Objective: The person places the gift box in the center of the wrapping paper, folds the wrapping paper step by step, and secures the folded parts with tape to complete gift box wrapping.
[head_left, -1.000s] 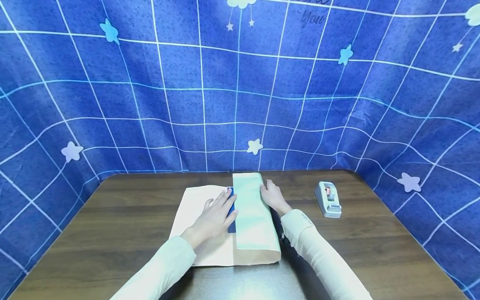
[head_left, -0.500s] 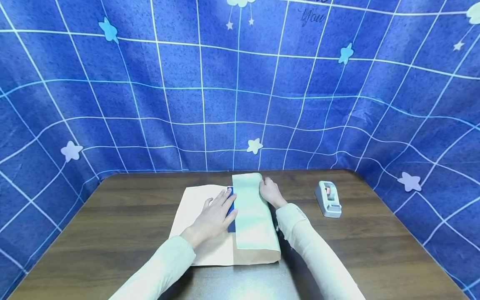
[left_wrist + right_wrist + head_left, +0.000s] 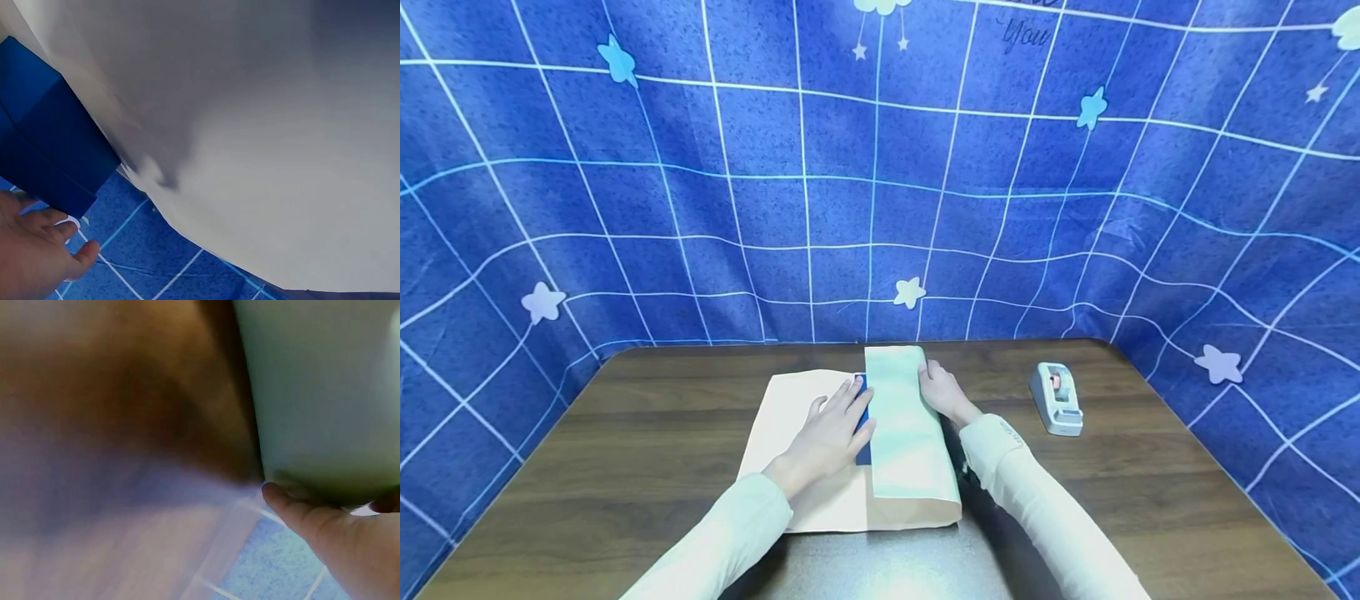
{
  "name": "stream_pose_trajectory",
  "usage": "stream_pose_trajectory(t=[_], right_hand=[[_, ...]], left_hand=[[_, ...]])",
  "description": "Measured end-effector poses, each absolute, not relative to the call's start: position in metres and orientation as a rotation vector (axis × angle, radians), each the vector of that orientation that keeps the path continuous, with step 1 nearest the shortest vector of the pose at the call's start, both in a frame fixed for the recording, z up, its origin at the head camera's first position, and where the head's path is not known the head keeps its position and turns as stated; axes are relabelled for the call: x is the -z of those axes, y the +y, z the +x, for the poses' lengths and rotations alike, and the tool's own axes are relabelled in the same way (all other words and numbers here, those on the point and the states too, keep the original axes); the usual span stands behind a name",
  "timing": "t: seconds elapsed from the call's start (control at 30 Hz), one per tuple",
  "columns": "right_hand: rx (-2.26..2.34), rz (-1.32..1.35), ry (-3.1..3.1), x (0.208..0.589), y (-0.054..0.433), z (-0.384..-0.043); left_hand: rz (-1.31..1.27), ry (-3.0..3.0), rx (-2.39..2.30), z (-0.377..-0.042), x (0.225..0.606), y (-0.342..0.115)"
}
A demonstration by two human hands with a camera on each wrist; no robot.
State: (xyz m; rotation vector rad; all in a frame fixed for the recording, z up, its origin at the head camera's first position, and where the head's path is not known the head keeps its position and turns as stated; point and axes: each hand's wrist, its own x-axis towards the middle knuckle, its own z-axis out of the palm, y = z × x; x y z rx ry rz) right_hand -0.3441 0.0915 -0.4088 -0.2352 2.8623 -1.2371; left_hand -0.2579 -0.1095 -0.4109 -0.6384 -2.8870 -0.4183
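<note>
A sheet of wrapping paper [image 3: 910, 437], pale green on one face and cream on the other, lies on the table with its right part folded over a blue box [image 3: 863, 454]. Only a strip of the box shows from above; in the left wrist view the blue box [image 3: 53, 131] shows its end. My left hand [image 3: 823, 429] rests flat on this strip, fingers spread beside the paper's edge. At the fold's far right side, my right hand [image 3: 945, 392] grips the paper, its thumb [image 3: 294, 503] along the lower edge in the right wrist view.
A light blue tape dispenser [image 3: 1057, 402] with a roll of tape stands on the wooden table [image 3: 655, 433], right of the paper. A blue curtain [image 3: 715, 208] with white lines and stars hangs behind the table and along its sides.
My right forearm shifts slightly left and then back right, while the hand stays at the fold. My left hand, the paper and the box hold their places.
</note>
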Motion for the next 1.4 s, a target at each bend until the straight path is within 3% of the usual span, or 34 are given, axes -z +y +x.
stream_pose_trajectory(t=[0.27,0.67,1.4], right_hand=[[1.279,-0.337,2.727,0.408,0.101,-0.301],[1.302,-0.258,2.643,0.402,0.105,-0.236],[1.082,-0.519,2.707,0.403,0.121,-0.195]], left_hand=[[-0.641,-2.875,0.430,-0.257,0.412,-0.110],[-0.638,-2.880,0.440,-0.257,0.412,-0.110],[-0.647,-2.876,0.427,-0.258,0.415,-0.111]])
